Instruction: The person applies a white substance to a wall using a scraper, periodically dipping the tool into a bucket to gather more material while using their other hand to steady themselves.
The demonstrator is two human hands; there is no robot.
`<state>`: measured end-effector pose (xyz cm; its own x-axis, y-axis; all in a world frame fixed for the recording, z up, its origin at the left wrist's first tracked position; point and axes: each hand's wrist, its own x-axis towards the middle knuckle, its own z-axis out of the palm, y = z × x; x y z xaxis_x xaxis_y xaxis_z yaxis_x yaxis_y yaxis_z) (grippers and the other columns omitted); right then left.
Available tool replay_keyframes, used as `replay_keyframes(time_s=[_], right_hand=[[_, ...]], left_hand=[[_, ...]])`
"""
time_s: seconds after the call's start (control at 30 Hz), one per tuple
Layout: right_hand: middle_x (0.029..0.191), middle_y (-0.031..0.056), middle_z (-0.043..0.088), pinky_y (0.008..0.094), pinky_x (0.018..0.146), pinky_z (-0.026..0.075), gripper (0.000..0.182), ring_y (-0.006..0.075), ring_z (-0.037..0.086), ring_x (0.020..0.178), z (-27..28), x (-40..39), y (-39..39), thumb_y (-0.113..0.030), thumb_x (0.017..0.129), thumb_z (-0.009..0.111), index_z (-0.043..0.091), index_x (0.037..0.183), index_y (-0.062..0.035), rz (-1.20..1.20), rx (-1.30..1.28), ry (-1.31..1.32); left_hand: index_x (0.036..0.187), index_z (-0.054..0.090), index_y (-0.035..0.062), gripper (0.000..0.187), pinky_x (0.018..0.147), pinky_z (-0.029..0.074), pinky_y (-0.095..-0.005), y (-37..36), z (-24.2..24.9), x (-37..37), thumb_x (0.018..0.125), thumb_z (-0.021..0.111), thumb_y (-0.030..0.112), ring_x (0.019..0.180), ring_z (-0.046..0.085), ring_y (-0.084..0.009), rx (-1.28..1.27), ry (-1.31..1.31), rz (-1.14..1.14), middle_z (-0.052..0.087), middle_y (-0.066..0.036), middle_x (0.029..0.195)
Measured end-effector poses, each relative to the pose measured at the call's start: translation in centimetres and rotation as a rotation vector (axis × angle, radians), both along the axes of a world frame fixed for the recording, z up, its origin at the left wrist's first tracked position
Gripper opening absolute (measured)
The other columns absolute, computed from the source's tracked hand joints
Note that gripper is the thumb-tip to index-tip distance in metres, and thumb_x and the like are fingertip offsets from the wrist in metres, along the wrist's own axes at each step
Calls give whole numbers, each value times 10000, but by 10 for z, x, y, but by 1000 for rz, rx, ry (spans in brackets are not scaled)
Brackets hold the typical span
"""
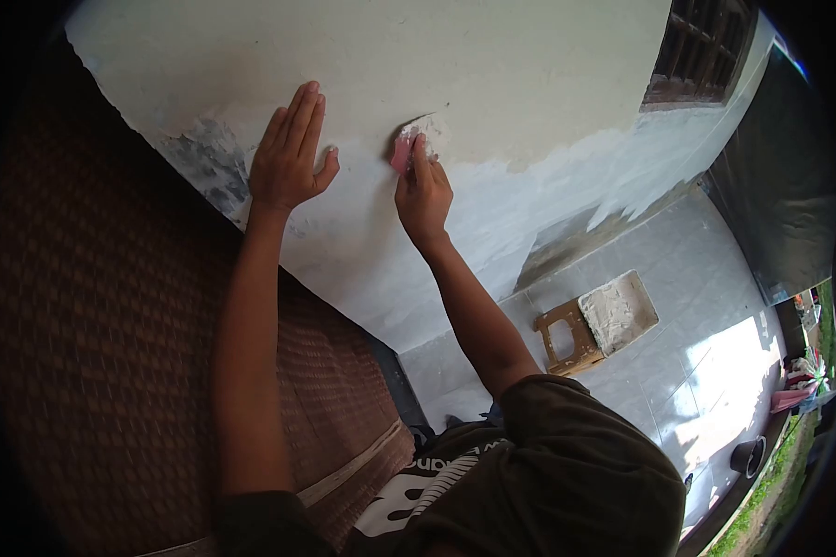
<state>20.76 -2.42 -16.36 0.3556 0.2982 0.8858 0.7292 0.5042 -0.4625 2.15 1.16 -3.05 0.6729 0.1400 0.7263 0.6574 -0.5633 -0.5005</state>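
Observation:
My left hand [290, 158] lies flat against the pale wall [362, 56], fingers stretched out, just right of a dark, rough patch [212, 165]. To its right, my right hand [424, 197] grips a pink scraper [403, 153] whose face carries white paste [425, 130]. The scraper is at the wall surface, with fresh white coating around and below it. Part of its blade is hidden by the paste and my fingers.
A square container [646, 295] of white paste sits beside a brown stool [581, 348] on the grey tiled floor [664, 371]. Brown woven material [93, 306] hangs at the left. A barred window [699, 51] is upper right; a dark pot [748, 457] stands lower right.

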Motion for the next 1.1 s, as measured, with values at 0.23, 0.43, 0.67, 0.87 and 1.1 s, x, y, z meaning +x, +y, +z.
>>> replay_keyframes(time_s=[0.23, 0.43, 0.67, 0.87, 1.1], right_hand=[[774, 131, 650, 389, 701, 572, 587, 301, 661, 724, -61, -69, -54, 86, 769, 662, 568, 1347, 42, 286, -62, -179], [741, 110, 606, 347, 612, 503, 635, 247, 592, 661, -5, -5, -29, 123, 745, 658, 544, 1367, 63, 96, 23, 12], [806, 91, 658, 388, 627, 548, 693, 271, 628, 725, -23, -17, -40, 104, 724, 639, 523, 1401, 10, 198, -58, -126], [802, 112, 646, 335, 570, 531, 708, 256, 607, 680, -13, 0, -106, 124, 715, 634, 553, 1394, -61, 397, -86, -61], [911, 65, 687, 329, 708, 623, 149, 132, 654, 812, 6, 70, -142, -45, 944, 615, 711, 1038, 20, 948, -366, 976]], left_hand=[[1488, 404, -29, 707, 1160, 343, -450, -1, 2, 0, 869, 598, 252, 1465, 382, -274, -12, 3, -13, 363, -154, 1592], [1493, 400, -21, 715, 1158, 349, -448, -1, 1, 0, 863, 603, 250, 1467, 379, -270, -7, 4, 5, 359, -153, 1595], [1474, 428, -30, 702, 1173, 334, -416, -2, 1, 0, 855, 590, 257, 1461, 392, -255, 14, 3, 34, 384, -143, 1585], [1501, 382, -21, 730, 1159, 350, -454, -2, 2, 0, 860, 614, 242, 1467, 376, -275, -6, 1, -8, 357, -153, 1597], [1525, 336, -13, 760, 1172, 322, -481, -8, 1, 4, 863, 621, 226, 1488, 333, -286, -38, -38, -51, 302, -152, 1623]])
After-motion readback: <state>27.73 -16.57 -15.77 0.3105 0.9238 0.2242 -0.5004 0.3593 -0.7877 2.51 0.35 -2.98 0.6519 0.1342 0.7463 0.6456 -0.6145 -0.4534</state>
